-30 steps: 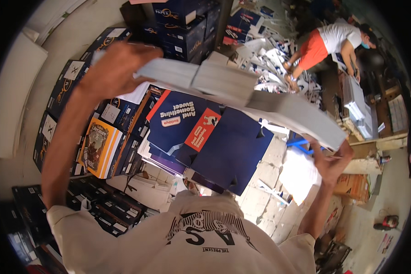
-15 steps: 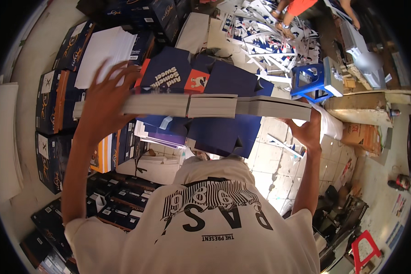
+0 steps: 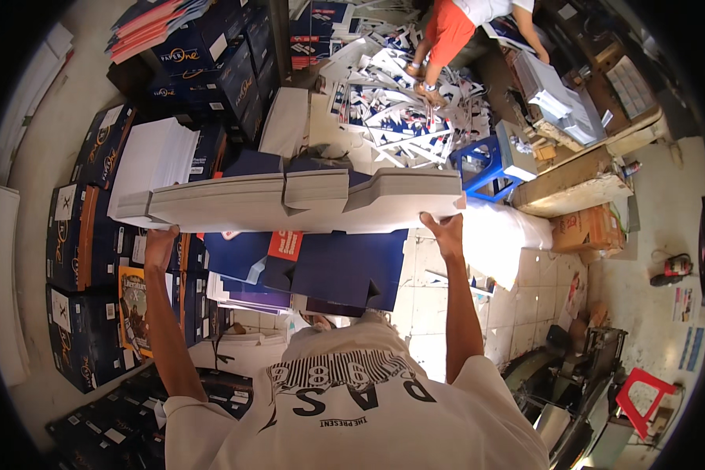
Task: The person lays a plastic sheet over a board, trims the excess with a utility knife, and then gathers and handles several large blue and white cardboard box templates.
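Note:
A thick stack of flat grey-white die-cut card sheets (image 3: 305,200) is held level in front of me, spanning nearly the whole gap between my hands. My left hand (image 3: 160,239) grips it from under its left end. My right hand (image 3: 445,231) holds its right end, thumb on the edge. Right under the stack lie flattened dark blue cartons (image 3: 345,270) with a red panel. My white printed shirt (image 3: 352,407) fills the bottom of the view.
Dark blue boxes (image 3: 86,235) are piled along the left and top. Another person (image 3: 462,23) crouches among scattered printed sheets (image 3: 392,110) at the top. To the right are a blue stool (image 3: 478,164), a white sack (image 3: 501,231), a wooden bench (image 3: 580,176), a brown carton (image 3: 591,227) and a red stool (image 3: 642,395).
The stack was tilted, with its right end low. It is now level and lower in front of me, with both hands still at its ends.

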A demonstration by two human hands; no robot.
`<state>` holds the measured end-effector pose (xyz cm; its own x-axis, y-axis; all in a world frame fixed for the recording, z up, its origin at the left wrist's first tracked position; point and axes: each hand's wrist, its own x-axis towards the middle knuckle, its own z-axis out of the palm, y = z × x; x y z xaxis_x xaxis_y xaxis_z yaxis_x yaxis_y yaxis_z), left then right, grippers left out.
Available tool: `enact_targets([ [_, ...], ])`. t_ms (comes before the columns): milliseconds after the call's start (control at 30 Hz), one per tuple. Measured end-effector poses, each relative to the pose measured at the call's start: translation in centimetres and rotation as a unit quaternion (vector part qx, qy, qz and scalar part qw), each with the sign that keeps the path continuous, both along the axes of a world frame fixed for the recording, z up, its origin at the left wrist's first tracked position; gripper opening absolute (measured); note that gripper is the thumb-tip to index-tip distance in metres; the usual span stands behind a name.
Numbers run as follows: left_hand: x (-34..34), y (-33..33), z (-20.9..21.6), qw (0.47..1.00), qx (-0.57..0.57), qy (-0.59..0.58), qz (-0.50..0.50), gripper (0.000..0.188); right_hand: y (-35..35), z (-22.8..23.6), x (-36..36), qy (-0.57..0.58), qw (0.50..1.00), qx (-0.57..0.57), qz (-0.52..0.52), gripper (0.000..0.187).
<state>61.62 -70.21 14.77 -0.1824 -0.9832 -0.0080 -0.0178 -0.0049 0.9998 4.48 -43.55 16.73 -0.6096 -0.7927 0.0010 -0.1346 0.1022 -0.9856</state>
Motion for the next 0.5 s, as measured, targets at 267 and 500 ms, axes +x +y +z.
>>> enact_targets([
  [267,-2.7,0.8,0.7,0.996,0.061,-0.047,-0.034,0.072,1.3,-4.0,-1.6,-0.022,0.996,-0.088,0.023,0.062],
  [500,-3.8,1.0,-5.4,0.999,-0.007,-0.030,0.026,0.059,-0.4,-7.5,-1.2,0.028,0.991,-0.119,-0.060,0.076],
])
